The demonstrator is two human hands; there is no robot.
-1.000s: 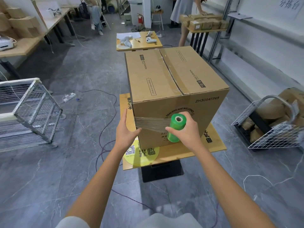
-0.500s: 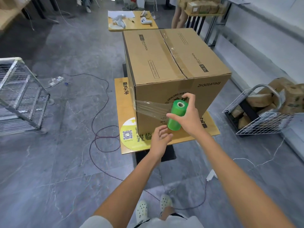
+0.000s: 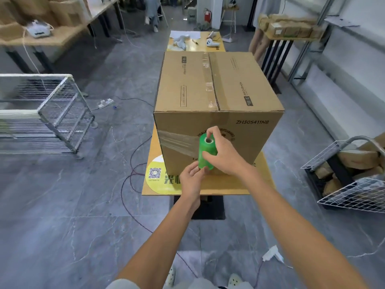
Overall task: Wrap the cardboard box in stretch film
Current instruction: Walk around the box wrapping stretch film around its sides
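- Box (image 3: 216,113) sits on a small yellow-top table (image 3: 261,176), near face toward the camera. Probably raised on the pedestal so a person can walk round it with the roll.
- Film (image 3: 177,142) runs from the box's left front corner across the near face to the roll (image 3: 205,152). It looks anchored round that corner, which gives the band something to pull against.
- The roll stands upright just in front of the near face, so film pays off as a flat horizontal band at mid-height.
- Right hand (image 3: 226,156) wraps the roll's middle with one finger up at the top rim by the core. I read that as steering plus a brake on unwinding.
- Left hand (image 3: 190,181) is below, fingers curled onto the roll's bottom end. It likely steadies the axis and keeps tension even.
- Progress: early. One partial band on one face; the top and right part of the near face are bare cardboard.
- Containers:
  - The box's flaps are shut and taped along the top seam; contents are not visible.
  - Wire basket (image 3: 354,197) on the floor at right holds brown cardboard parcels (image 3: 354,159), heaped loosely.
  - Wire cart (image 3: 62,113) stands at left, well apart from the table.
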